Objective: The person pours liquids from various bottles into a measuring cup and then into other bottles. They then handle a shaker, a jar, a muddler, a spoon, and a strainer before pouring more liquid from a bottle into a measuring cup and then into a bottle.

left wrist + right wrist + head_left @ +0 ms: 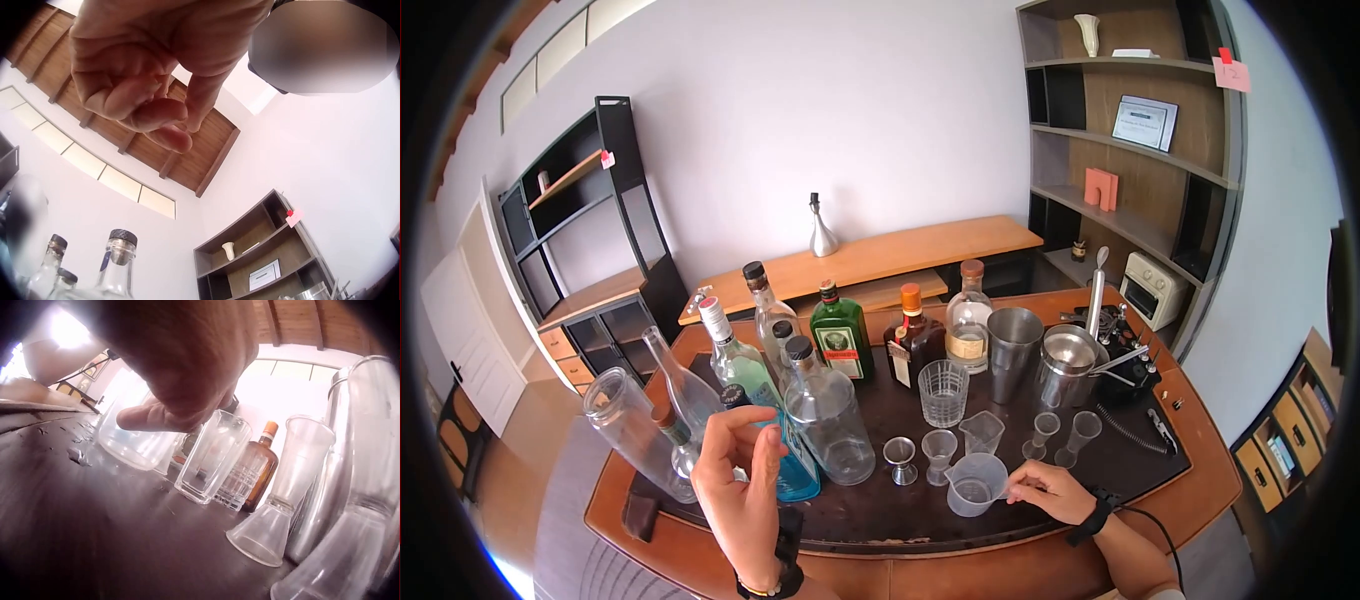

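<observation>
Two hands: well apart; our left hand [740,490] is raised before the bottles, fingers loosely bent, grasping nothing; our right hand [1050,492] seems to pinch the cup [978,492] by its right side.
Cup: near the tabletop's [850,518] front edge, apparently upright, with the beaker [982,432] just behind.
Steady grip: we'd best keep the cup level and clear of the jigger [901,458] and beaker.
Hidden: our fingers cover any handle; the left hand partly blocks the blue bottle [800,478].
Unclear: whether the cup holds liquid.
</observation>
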Motion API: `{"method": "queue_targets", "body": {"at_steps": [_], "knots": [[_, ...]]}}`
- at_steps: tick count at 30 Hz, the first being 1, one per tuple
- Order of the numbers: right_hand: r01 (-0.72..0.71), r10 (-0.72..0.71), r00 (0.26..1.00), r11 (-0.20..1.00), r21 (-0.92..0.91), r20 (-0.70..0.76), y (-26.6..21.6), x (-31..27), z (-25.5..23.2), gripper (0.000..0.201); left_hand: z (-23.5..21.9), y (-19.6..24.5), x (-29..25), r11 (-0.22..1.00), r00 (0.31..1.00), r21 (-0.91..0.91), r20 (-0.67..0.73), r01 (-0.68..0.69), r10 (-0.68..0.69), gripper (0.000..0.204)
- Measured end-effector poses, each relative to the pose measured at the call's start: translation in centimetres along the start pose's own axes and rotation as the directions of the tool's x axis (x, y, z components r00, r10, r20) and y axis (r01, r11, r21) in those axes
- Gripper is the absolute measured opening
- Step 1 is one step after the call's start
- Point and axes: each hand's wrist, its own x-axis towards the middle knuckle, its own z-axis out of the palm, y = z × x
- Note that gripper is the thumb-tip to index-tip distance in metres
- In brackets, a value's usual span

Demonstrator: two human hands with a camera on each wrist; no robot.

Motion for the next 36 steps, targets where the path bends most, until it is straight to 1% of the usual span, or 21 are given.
{"method": "queue_targets", "body": {"at_steps": [1,4,7,10,11,14,16,17,18,21,23,24,27,30,31,34,35,36], "knots": [[0.001,-0.001,1.000,1.000,0.003,0.007,-0.2,0.1,0.2,0.018,-0.1,0.0,0.0,1.000,1.000,-0.004,-0.006,0.006,-0.006,0.008],[0.019,-0.013,0.999,0.986,-0.165,0.038,-1.1,0.3,0.1,0.020,-0.3,0.1,0.0,1.000,1.000,-0.024,-0.001,0.020,-0.020,0.008],[0.044,-0.054,0.998,0.940,-0.339,-0.020,-4.5,0.2,-0.3,0.022,-0.5,0.0,0.2,0.998,0.999,-0.063,0.023,0.030,-0.028,0.009],[0.090,-0.126,0.990,0.910,-0.405,-0.062,-7.4,1.2,-1.4,0.020,-0.6,-0.3,0.4,0.997,0.998,-0.064,0.058,0.031,-0.027,0.010],[0.132,-0.166,0.985,0.893,-0.430,-0.041,-8.4,1.9,-1.7,0.020,-0.7,-0.3,0.4,0.998,0.997,-0.057,0.069,0.027,-0.023,0.012],[0.219,-0.231,0.972,0.854,-0.472,0.033,-11.3,5.1,-2.3,0.020,-0.8,-0.3,0.5,0.994,0.994,-0.083,0.088,0.071,-0.064,0.010],[0.270,-0.267,0.961,0.849,-0.454,0.072,-11.8,8.2,-2.7,0.021,-0.9,-0.4,0.6,0.995,0.997,-0.084,0.059,0.052,-0.048,0.009],[0.225,-0.211,0.974,0.875,-0.428,0.081,-12.1,9.9,-2.9,0.023,-0.9,-0.5,0.6,0.996,0.998,-0.085,0.045,0.042,-0.038,0.010],[0.177,-0.154,0.984,0.899,-0.401,0.090,-12.1,11.7,-3.1,0.024,-0.9,-0.4,0.6,0.995,0.998,-0.084,0.043,0.048,-0.045,0.009],[0.183,-0.169,0.982,0.962,-0.204,0.083,-10.2,17.6,-3.6,0.031,-0.9,-0.5,0.6,0.995,0.998,-0.091,0.038,0.052,-0.048,0.009],[0.134,-0.136,0.991,0.972,-0.192,0.000,-9.2,21.4,-3.4,0.042,-0.9,-1.0,0.7,0.993,0.999,-0.110,0.030,0.039,-0.036,0.009],[0.110,-0.119,0.992,0.977,-0.182,-0.040,-8.9,22.9,-3.0,0.048,-1.0,-1.0,0.9,0.992,0.998,-0.112,0.040,0.061,-0.057,0.008],[0.148,-0.186,0.963,0.970,-0.191,-0.193,-8.6,25.8,-0.7,0.074,-1.2,-1.2,1.3,0.983,0.992,-0.139,0.065,0.117,-0.109,0.012],[0.160,-0.329,0.870,0.893,-0.421,-0.367,-5.7,29.5,-0.1,0.089,-1.7,-1.5,1.2,0.996,0.994,-0.090,0.108,0.003,0.007,0.014],[0.135,-0.288,0.866,0.921,-0.365,-0.409,-5.3,30.2,0.2,0.096,-1.6,-1.6,1.2,0.994,0.995,-0.109,0.099,0.008,0.002,0.013],[0.110,-0.232,0.884,0.947,-0.301,-0.406,-1.9,33.2,-0.2,0.093,-1.5,-1.8,1.3,0.989,0.997,-0.146,0.075,0.034,-0.024,0.010],[0.158,-0.249,0.891,0.954,-0.253,-0.380,-0.7,34.1,-0.4,0.084,-1.4,-2.1,1.4,0.988,0.996,-0.147,0.076,0.049,-0.038,0.012],[0.144,-0.234,0.902,0.955,-0.260,-0.363,-0.5,34.4,-0.4,0.080,-1.3,-2.3,1.5,0.987,0.996,-0.148,0.077,0.064,-0.053,0.014]]}}
